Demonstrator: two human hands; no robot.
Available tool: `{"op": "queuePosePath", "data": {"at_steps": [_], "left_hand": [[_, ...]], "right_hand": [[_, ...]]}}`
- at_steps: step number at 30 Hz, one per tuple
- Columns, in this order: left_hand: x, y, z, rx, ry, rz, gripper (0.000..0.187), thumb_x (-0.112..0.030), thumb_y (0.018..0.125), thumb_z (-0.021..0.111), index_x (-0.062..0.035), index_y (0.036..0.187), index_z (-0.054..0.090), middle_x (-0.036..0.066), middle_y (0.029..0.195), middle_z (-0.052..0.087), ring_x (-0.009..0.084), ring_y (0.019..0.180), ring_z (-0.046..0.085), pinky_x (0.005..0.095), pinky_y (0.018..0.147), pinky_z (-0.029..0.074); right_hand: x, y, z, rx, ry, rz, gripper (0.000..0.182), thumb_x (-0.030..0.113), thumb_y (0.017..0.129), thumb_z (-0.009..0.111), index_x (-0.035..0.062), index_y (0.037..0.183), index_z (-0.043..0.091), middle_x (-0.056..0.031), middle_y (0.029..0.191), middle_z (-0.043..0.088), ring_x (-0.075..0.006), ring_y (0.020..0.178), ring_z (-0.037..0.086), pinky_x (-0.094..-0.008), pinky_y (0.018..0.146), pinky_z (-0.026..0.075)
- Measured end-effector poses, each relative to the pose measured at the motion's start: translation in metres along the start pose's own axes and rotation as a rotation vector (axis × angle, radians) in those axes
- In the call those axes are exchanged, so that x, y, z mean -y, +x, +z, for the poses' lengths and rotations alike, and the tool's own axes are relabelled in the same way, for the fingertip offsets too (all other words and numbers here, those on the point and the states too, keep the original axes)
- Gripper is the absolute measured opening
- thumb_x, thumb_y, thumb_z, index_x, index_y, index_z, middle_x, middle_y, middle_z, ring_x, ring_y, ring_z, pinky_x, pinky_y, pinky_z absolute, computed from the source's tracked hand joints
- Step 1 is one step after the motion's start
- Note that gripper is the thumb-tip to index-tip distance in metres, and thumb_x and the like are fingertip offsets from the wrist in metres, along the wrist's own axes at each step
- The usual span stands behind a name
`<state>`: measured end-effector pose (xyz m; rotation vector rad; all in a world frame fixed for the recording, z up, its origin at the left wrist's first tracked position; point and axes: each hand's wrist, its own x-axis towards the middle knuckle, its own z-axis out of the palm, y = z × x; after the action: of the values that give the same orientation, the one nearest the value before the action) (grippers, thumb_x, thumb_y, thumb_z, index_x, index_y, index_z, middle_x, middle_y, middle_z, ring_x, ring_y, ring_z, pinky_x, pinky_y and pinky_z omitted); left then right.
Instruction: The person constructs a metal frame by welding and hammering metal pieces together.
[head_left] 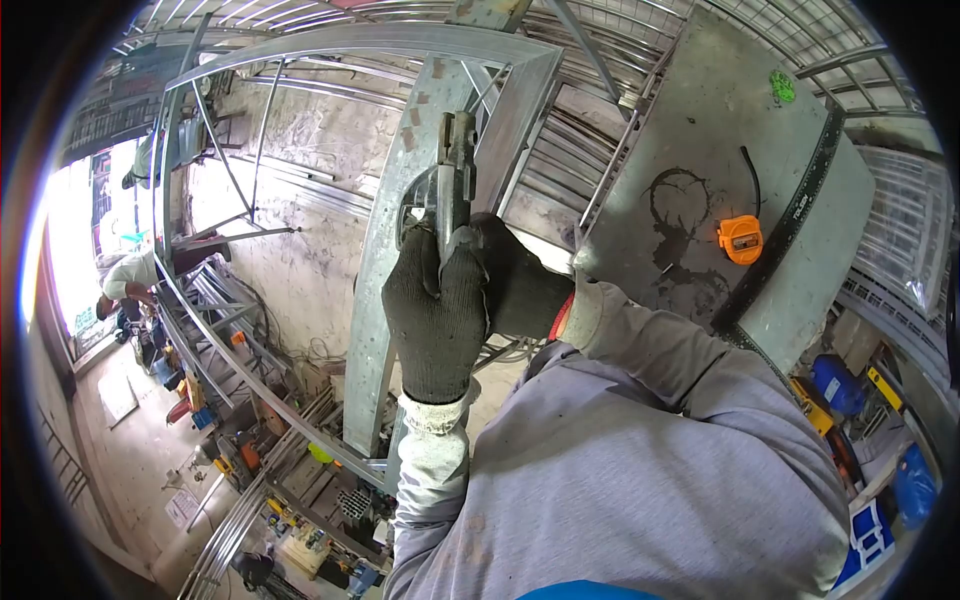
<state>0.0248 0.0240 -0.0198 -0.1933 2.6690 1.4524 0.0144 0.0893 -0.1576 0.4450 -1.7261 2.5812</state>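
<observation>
My left hand (435, 315), in a black knit glove, is wrapped round the lower part of a dark metal clamp-like tool (455, 170) at the centre. Against the same tool, from the right, my right hand (515, 280) in a matching glove has its fingers closed; a red band shows at its wrist. The tool points away from me, above a long grey metal beam (370, 370). Its lower end is hidden by the gloves, so I cannot make out its exact type.
A grey metal table (640, 200) at the right bears an orange tape measure (740, 240) and a black ruler-like strip (775, 270). A curved metal frame (330, 40) spans the top and left. A person (130, 275) bends at the far left, near tools on the floor.
</observation>
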Motion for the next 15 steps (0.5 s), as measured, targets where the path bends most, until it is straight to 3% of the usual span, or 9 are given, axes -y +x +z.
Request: {"op": "queuePosePath", "data": {"at_steps": [13,15], "left_hand": [[-0.001,0.001,0.002,-0.005,-0.009,0.003,0.027,-0.022,0.104,0.068,0.0031,0.095,0.065,0.008,0.067,0.059,0.0119,0.065,0.055,0.0336,0.059,0.044],[-0.001,0.001,0.002,-0.002,-0.003,0.008,0.026,-0.021,0.104,0.068,0.0031,0.095,0.065,0.008,0.067,0.059,0.0119,0.065,0.055,0.0334,0.059,0.045]], "right_hand": [[-0.019,-0.006,-0.003,0.033,-0.093,-0.022,0.016,0.019,0.081,0.072,0.0084,0.078,0.060,-0.0149,0.065,0.056,-0.0412,0.063,0.061,-0.0495,0.059,0.045],[0.005,-0.005,-0.004,-0.059,-0.320,-0.196,0.016,0.019,0.081,0.073,0.0091,0.078,0.060,-0.0138,0.069,0.059,-0.0385,0.067,0.063,-0.0484,0.059,0.045]]}}
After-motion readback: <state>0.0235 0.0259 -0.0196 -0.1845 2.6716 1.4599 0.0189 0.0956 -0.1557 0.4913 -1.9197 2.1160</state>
